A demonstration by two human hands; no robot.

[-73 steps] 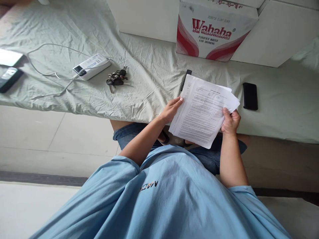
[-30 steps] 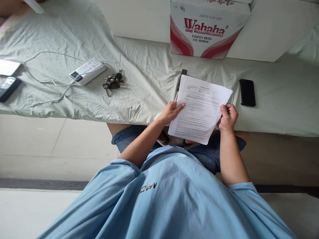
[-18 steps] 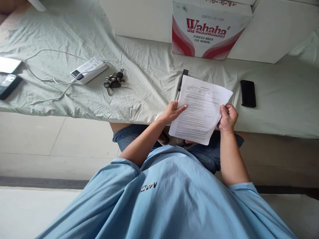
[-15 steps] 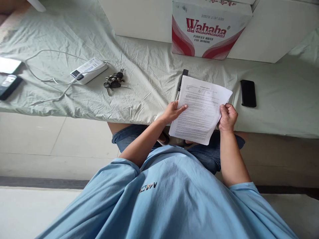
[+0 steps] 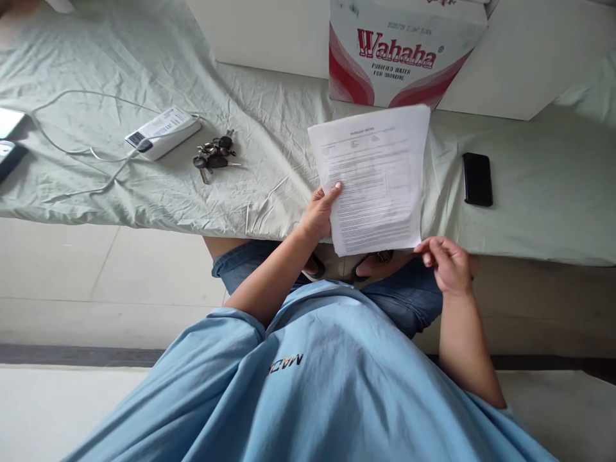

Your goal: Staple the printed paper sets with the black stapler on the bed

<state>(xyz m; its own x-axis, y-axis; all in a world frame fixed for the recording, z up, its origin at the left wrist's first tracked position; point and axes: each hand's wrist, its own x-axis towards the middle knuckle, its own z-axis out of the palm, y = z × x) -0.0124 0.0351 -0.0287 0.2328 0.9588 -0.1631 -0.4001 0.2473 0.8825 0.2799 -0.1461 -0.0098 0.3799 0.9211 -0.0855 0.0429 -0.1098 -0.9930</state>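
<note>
A stack of printed paper sheets [image 5: 373,186] is held up over the front edge of the cloth-covered table, its printed side towards me. My left hand [image 5: 320,212] grips the left edge of the stack, thumb on top and fingers hidden underneath. At the lower right corner of the paper, my right hand [image 5: 447,260] has its thumb and forefinger pinched on the corner, with the other fingers curled. The sheets hide part of the table behind them.
On the pale green cloth [image 5: 269,160] lie a bunch of keys [image 5: 214,156], a white power bank [image 5: 163,133] with a cable, and a black phone [image 5: 478,179] to the right. A Wahaha water carton [image 5: 404,54] stands behind the paper. Two more devices sit at the far left.
The paper has turned and shifted up and left. My right hand has slid from the upper right edge down to the lower right corner. The left hand keeps its grip.
</note>
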